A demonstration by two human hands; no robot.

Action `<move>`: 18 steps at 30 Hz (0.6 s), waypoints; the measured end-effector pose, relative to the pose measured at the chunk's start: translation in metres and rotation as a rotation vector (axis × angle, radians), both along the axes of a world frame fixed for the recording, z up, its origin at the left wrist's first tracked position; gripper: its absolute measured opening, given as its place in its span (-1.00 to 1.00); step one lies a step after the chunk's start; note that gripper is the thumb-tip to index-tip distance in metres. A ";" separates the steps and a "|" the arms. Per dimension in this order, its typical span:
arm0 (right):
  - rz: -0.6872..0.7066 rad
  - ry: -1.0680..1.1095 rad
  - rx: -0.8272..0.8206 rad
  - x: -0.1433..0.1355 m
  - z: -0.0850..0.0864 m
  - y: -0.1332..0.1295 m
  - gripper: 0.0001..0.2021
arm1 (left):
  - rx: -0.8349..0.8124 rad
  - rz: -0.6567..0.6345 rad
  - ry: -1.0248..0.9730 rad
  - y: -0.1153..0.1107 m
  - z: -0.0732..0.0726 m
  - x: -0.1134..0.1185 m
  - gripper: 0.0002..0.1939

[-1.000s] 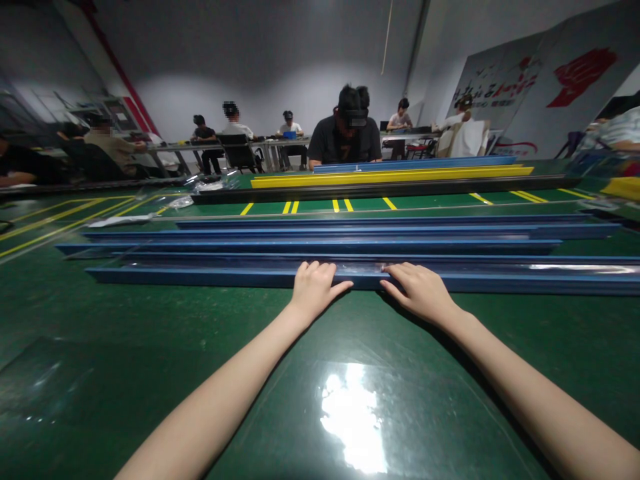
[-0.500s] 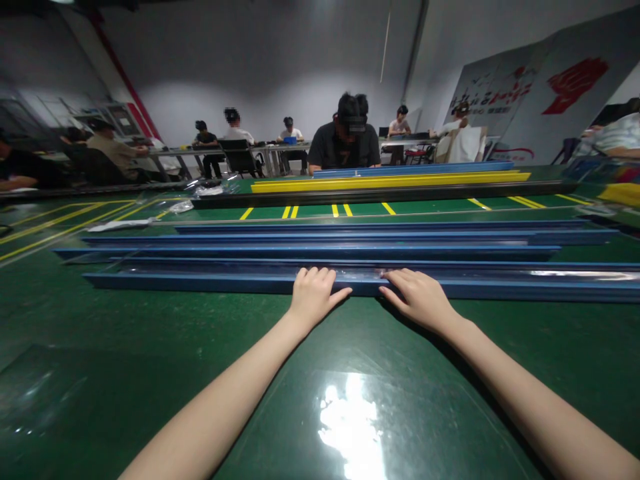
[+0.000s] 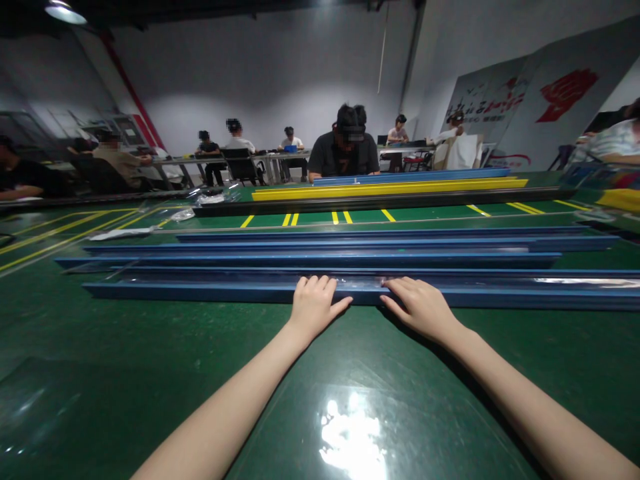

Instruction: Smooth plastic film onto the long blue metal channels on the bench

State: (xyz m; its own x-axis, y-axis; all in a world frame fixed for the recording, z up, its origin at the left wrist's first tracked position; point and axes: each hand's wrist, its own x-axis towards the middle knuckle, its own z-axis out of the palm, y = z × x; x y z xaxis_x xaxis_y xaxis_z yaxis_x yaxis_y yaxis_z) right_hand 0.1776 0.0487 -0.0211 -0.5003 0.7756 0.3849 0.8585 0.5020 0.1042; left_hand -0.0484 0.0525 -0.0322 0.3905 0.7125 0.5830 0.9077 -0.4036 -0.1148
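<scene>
A long blue channel (image 3: 200, 293) lies across the green table, nearest to me, with clear plastic film (image 3: 360, 283) inside it. My left hand (image 3: 315, 303) grips its near wall, fingers over the top edge and thumb along the front side. To the right, my right hand (image 3: 420, 305) holds the same wall in a like way, its fingertips inside the channel. A short stretch of the wall shows between the two thumbs. Just beyond, more long blue channels (image 3: 310, 261) lie side by side, touched by neither hand.
Farther back are a black strip (image 3: 380, 199), a yellow strip (image 3: 390, 188) and another blue strip (image 3: 425, 176). A person in a dark shirt (image 3: 345, 157) sits opposite. Crumpled plastic (image 3: 215, 195) lies at the back left; clear film (image 3: 35, 407) lies at the near left.
The view has tilted up slightly, so everything sits a little lower in the picture. Both hands keep their places on the near blue channel.
</scene>
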 end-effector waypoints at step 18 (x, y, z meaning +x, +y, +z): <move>-0.005 0.012 -0.006 -0.001 0.000 0.000 -0.63 | 0.038 -0.004 0.003 0.000 -0.001 -0.001 -0.61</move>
